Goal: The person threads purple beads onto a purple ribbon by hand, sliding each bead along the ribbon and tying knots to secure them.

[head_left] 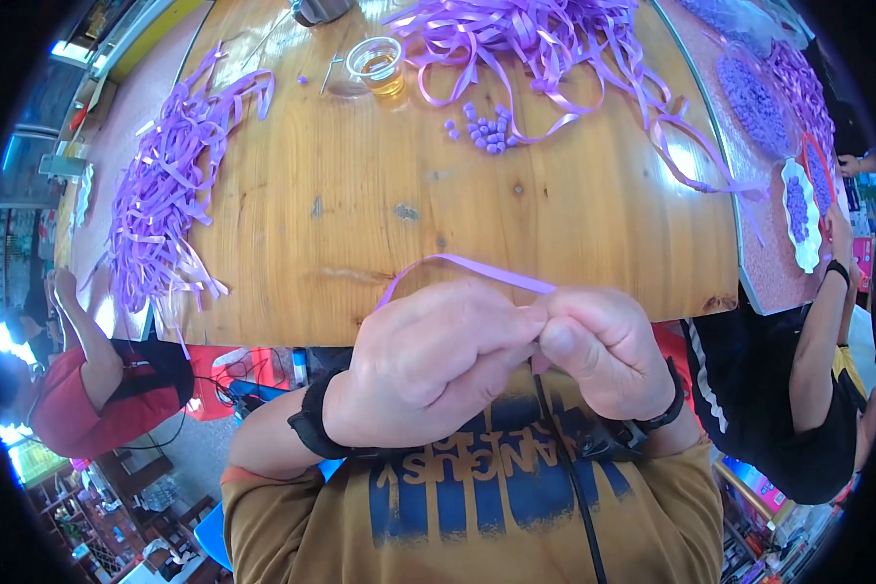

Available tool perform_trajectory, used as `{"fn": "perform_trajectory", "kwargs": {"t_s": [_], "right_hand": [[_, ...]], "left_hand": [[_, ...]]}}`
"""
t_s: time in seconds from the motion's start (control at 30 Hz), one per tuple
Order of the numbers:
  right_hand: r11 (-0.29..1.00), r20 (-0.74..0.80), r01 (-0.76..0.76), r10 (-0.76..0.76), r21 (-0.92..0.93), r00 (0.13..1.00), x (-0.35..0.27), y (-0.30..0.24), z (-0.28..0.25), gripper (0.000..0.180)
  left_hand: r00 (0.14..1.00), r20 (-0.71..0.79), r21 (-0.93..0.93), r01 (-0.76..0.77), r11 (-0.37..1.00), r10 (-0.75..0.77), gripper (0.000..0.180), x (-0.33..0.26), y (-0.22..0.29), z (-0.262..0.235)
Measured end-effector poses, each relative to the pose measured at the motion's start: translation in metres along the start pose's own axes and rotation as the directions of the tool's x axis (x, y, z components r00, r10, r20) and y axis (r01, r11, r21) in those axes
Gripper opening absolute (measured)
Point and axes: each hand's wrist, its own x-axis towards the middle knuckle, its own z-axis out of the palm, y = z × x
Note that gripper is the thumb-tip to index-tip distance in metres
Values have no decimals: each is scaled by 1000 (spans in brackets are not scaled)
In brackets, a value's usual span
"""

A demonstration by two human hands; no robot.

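Observation:
A strip of purple ribbon (pixel 487 268) arcs above my two hands at the table's near edge. One end of the arc drops behind my left hand (pixel 436 352), the other meets the fingers of my right hand (pixel 602 352). Both hands are closed in a pinch, fingertips touching in front of my chest. Anything small between those fingertips is hidden. Farther off on the wood lies a small pile of purple beads (pixel 489 131), with a big heap of purple ribbons (pixel 530 29) behind it.
A clear plastic cup (pixel 377 68) of amber liquid stands beside a thin stick (pixel 331 74). More ribbons (pixel 165 185) heap along the left edge. At the right, a white scalloped tray (pixel 800 219) holds beads near a bead bag (pixel 752 105). People sit on both sides.

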Motion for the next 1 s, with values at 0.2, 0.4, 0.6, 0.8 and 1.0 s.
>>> {"fn": "perform_trajectory", "kwargs": {"t_s": [0.2,0.4,0.6,0.8,1.0], "right_hand": [[999,-24,-26,27,47,999,0,1,2,31],[999,-23,-49,50,14,998,1,-3,0,36],[1000,-8,-9,9,17,1000,-3,5,1,31],[999,77,-26,29,-47,997,-4,0,-2,36],[998,95,-62,61,7,994,-5,1,-1,37]], "left_hand": [[998,-50,-26,28,999,-29,21,-3,-3,5],[718,202,-676,594,435,-666,19,2,16,1],[988,87,-16,129,992,-127,23,-5,-4,-5],[997,81,149,-21,989,9,26,-12,5,-4],[985,170,111,-32,993,13,26,0,2,-12]]}}
